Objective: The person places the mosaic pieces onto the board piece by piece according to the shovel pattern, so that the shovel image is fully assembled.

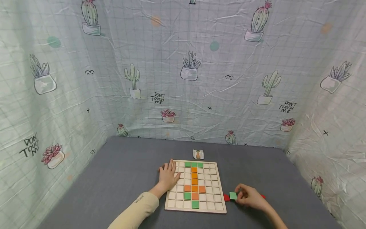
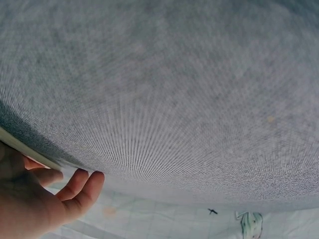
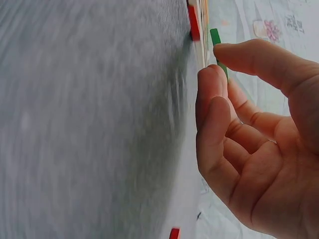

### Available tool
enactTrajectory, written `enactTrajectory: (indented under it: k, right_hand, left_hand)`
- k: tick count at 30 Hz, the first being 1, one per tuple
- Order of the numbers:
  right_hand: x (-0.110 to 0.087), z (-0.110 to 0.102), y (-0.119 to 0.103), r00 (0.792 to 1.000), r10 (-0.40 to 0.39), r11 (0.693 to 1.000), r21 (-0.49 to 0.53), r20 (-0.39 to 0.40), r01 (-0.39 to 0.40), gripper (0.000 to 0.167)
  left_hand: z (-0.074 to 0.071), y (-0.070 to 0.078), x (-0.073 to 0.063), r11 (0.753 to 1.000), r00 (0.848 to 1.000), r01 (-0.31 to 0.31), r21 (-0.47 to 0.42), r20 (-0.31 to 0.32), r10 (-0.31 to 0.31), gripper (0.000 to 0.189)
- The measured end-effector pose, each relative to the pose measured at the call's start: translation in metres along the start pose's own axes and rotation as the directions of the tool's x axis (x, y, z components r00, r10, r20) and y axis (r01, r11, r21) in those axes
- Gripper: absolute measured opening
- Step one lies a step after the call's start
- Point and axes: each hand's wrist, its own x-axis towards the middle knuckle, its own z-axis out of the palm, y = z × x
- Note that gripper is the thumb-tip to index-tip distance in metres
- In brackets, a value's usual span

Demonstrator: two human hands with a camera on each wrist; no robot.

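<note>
A pale wooden grid board [image 1: 213,198] lies on the grey table, with green, orange and salmon square tiles in some cells. My left hand [image 1: 168,175] rests on the board's left edge with fingers spread; the left wrist view shows its fingers [image 2: 85,191] beside the edge. To the right of the board, my right hand [image 1: 249,196] pinches a green square tile [image 1: 233,195] between thumb and fingers. In the right wrist view the same green tile [image 3: 216,42] is seen edge-on, raised off the table. A red tile [image 1: 226,197] lies against the board's right side.
Another red piece [image 1: 263,196] shows partly behind the right hand. Beyond the board's far edge lies a small pattern card [image 1: 198,154]. A cactus-print curtain [image 1: 177,86] closes in the grey table [image 1: 128,165] at the back and sides.
</note>
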Motion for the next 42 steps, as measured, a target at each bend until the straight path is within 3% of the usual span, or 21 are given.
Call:
enactTrajectory:
  k: [15, 25, 42]
  right_hand:
    - [0.020, 0.024, -0.017, 0.998, -0.066, 0.998, 0.024, 0.022, 0.065, 0.026]
    - [0.034, 0.043, -0.037, 0.994, -0.102, 0.994, -0.050, -0.034, 0.100, 0.026]
    - [0.052, 0.069, -0.051, 0.998, -0.060, 0.998, -0.027, -0.003, 0.060, 0.021]
  left_hand:
    - [-0.007, 0.001, -0.002, 1.000, 1.000, -0.006, 0.016, 0.009, 0.006, 0.058]
    - [-0.003, 0.000, -0.001, 1.000, 1.000, -0.003, 0.028, 0.001, 0.003, 0.058]
    - [-0.005, 0.001, -0.002, 1.000, 1.000, -0.003, -0.001, 0.007, 0.003, 0.057]
